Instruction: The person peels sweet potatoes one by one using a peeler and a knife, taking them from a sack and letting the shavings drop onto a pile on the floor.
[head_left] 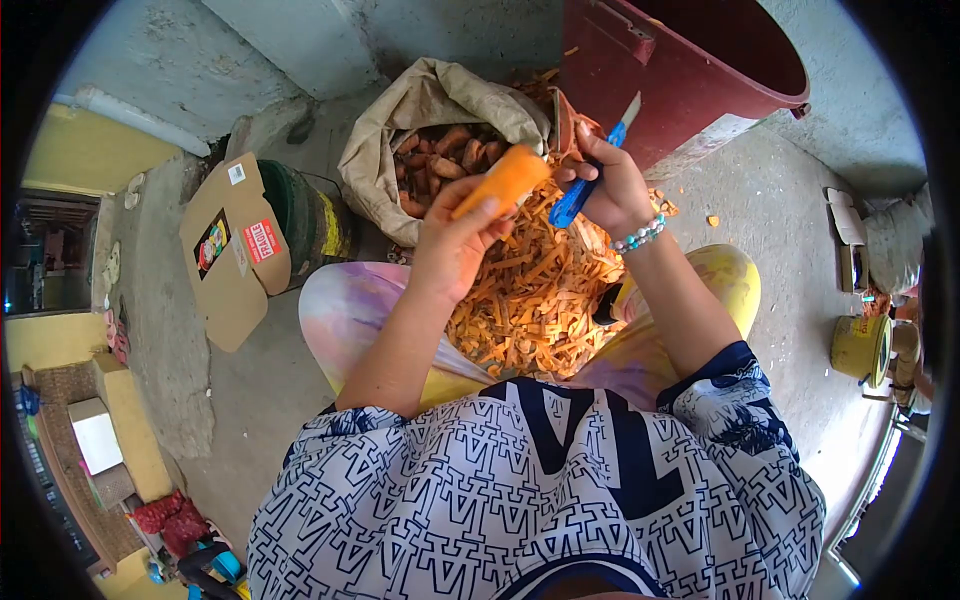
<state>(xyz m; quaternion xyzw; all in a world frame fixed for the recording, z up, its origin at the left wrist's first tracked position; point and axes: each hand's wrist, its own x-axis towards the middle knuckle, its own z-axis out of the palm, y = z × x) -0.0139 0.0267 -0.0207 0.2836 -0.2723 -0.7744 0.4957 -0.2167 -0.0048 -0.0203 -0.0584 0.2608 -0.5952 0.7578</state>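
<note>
My left hand (460,235) is wrapped round a peeled orange root (507,182), its upper end slightly blurred. My right hand (610,180) grips a knife with a blue handle (573,200), its blade (631,108) pointing up and away. A reddish-brown piece (566,125) shows by the fingers of that hand; whether they hold it I cannot tell. Beneath both hands, between the knees, lies a heap of orange peelings (540,300). Just beyond my left hand stands an open sack (375,150) with unpeeled roots (447,160) in it.
A large dark red bin (680,90) stands behind my right hand. Left of the sack is a green bucket (300,215) with a cardboard flap (225,250) leaning on it. Far right stands a yellow bucket (858,345). One loose peel piece (713,220) lies on the concrete floor (780,220).
</note>
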